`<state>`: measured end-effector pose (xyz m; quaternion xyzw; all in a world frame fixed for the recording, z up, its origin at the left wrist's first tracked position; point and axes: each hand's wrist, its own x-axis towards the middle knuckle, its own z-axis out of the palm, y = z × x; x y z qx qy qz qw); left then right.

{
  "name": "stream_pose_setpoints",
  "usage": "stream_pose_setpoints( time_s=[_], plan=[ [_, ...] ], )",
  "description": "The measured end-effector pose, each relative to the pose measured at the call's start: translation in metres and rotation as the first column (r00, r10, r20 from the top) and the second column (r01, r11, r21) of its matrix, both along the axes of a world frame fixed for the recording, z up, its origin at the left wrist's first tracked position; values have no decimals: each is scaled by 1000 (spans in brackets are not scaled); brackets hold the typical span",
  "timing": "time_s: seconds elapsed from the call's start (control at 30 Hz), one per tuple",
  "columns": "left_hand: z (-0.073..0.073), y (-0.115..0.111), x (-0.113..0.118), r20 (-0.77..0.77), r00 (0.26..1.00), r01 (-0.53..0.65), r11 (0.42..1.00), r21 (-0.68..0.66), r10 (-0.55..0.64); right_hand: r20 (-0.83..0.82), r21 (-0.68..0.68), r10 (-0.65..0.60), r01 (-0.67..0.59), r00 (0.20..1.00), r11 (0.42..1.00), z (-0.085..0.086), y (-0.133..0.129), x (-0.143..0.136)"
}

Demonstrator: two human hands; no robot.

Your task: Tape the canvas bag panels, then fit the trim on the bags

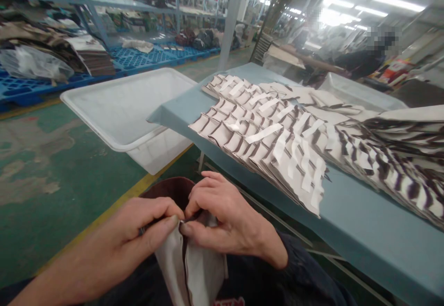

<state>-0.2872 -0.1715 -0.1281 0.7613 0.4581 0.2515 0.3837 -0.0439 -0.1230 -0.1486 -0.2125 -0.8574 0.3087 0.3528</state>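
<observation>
Between my two hands is a folded piece of off-white fabric (204,266) with a dark brown side and a dark seam running down its middle. My left hand (142,232) pinches the top of the seam from the left, thumb against forefinger. Close beside it, my right hand (222,213) pinches the same edge from the right. The fingertips almost touch. A brown flap of material (169,188) curves up behind the hands. The lower part of the fabric hangs in front of my dark clothing.
A blue-grey table (347,241) on the right carries overlapping rows of off-white pieces (256,130) with dark edges and white strips. Left of it stands a white plastic tub (128,107). Blue pallets (138,61) and shelves hold materials behind. A person (364,56) is at the back right.
</observation>
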Motion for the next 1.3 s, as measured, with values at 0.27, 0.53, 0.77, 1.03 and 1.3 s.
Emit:
stream_pose_setpoints(
  time_s=[0.27,0.53,0.77,1.03,1.3],
  plan=[
    [-5,-11,-6,31,998,-60,997,-51,62,78,95,-152,144,985,985,5,-14,-11],
    [-8,-1,-15,44,999,10,1000,-13,-9,66,11,54,-54,996,998,-2,0,-5],
    [4,5,-8,-76,997,23,984,175,-10,144,216,-86,54,986,975,-13,-4,-18],
    [-5,15,-9,-87,994,-85,984,-159,72,261,449,-165,31,951,893,-20,0,-25],
    [-25,15,-6,-103,981,-192,909,-370,166,333,618,-245,-15,911,786,-29,5,-29]
  ],
)
